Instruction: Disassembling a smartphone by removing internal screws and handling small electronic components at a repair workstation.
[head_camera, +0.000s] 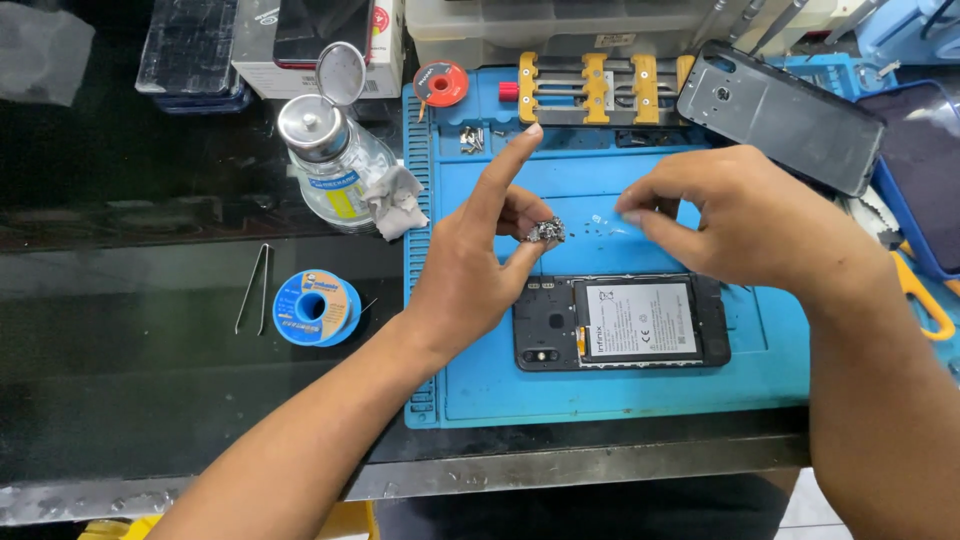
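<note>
Glass bottle (335, 165) lid flipped open, contents unclear, left hand (480, 260) pinching small silvery lump (546, 231), right hand (745, 215) fingers curled, grip unclear

Left hand (470, 265) pinches a small crumpled silvery lump (546, 231) just above the opened phone (620, 322) on the blue mat (620, 395). Right hand (745, 225) hovers over the phone's upper right, fingertips pinched. Solder spool (316, 308) well left of the phone.

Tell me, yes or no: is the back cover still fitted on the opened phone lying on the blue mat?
No: the phone lies open with its battery exposed, and the dark back cover rests apart near the mat's far right corner.
</note>
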